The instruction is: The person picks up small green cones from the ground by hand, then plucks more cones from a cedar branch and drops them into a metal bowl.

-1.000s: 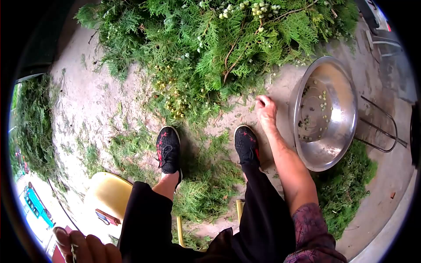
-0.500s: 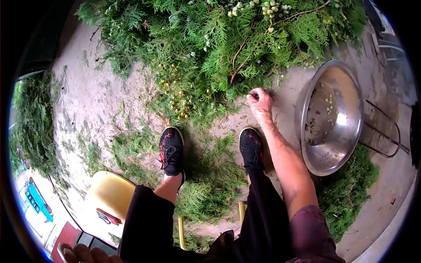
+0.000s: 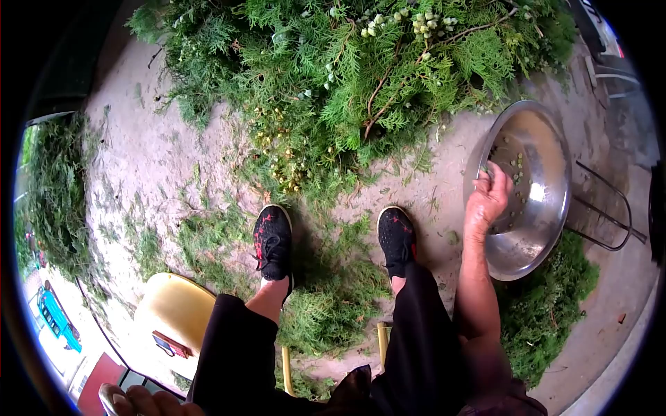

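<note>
My right hand (image 3: 489, 197) is over the left rim of a large metal basin (image 3: 517, 267), its fingers pinched together. A speck of green shows at the fingertips, too small to name. Inside the basin lie several small green cones (image 3: 517, 166). Only part of my left hand (image 3: 149, 402) is visible, at the bottom left edge; its fingers are curled by a curved silvery edge, and what they hold is hidden. Ahead of my feet is a big heap of cut evergreen branches (image 3: 333, 76), with clusters of pale green cones (image 3: 424, 24) on them.
My black shoes (image 3: 272, 239) stand on a concrete floor strewn with green sprigs (image 3: 326, 312). A yellow stool (image 3: 173, 305) bearing a phone-like object (image 3: 171, 344) is at left. Right of the basin, a bent metal frame (image 3: 617, 208) sticks out. More branches (image 3: 548, 312) lie below the basin.
My right hand has moved right, from the floor beside the branch heap to the basin's left rim. The left hand stays at the bottom left edge.
</note>
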The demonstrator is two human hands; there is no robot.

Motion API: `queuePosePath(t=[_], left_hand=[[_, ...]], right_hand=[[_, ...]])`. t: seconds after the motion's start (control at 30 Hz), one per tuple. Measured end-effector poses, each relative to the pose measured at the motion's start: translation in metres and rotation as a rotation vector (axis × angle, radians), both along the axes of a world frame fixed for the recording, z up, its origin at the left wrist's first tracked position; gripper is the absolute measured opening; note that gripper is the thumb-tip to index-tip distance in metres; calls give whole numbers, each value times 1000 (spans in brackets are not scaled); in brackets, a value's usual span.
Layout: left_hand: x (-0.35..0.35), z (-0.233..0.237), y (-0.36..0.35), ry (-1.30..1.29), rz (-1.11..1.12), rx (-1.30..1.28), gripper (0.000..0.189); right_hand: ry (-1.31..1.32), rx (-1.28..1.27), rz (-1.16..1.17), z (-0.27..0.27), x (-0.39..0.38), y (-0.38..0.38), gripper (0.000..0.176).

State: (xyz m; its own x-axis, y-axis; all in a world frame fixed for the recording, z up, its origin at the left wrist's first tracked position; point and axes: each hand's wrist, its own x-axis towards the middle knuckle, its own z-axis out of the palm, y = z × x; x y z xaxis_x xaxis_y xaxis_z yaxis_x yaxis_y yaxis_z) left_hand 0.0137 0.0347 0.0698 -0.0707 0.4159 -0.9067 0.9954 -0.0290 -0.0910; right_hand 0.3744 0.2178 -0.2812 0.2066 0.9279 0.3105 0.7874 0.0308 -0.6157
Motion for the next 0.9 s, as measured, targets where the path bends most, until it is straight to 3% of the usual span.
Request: queuePosePath(t=[0.07, 0.13, 0.2, 0.23, 0.3, 0.37, 0.47, 0.53, 0.6, 0.63, 0.7, 0.73, 0.83, 0.9], left_hand=[[1, 0, -3, -21, 11, 58, 49], [3, -2, -5, -43, 22, 112, 47], [8, -6, -9, -92, 408, 252, 44], [16, -9, -12, -126, 796, 371, 42], [25, -16, -14, -330, 1335, 558, 36], [29, -21, -10, -691, 1618, 701, 31], [33, -31, -5, -1281, 1990, 898, 26], [12, -45, -17, -1599, 1848, 675, 30], [8, -46, -20, -1465, 1751, 591, 31], [13, -40, -20, -1187, 1718, 617, 30], [27, -26, -16, -648, 1604, 650, 31], [33, -21, -15, -388, 1529, 654, 33], [25, -15, -20, -150, 1093, 528, 32], [28, -14, -17, -164, 1211, 551, 31]], right_hand=[[-224, 27, -60, -2, 18, 2, 40], [-177, 77, -68, 2, 8, 7, 38], [-142, 118, -62, 7, -11, 8, 37], [-16, 85, 17, 5, -25, 9, 33], [239, 17, 176, 0, -53, 12, 24], [107, -200, 417, -22, -79, 20, 22], [10, -601, 479, -57, -124, 30, 32], [-134, -687, 486, -81, -148, 17, 44], [-184, -706, 522, -81, -154, 8, 47], [-186, -747, 630, -93, -149, 8, 39], [-64, -703, 604, -98, -144, -13, 29], [-36, -569, 617, -101, -138, -24, 27], [43, -571, 597, -82, -119, -49, 25], [-16, -485, 633, -85, -99, -68, 17]])
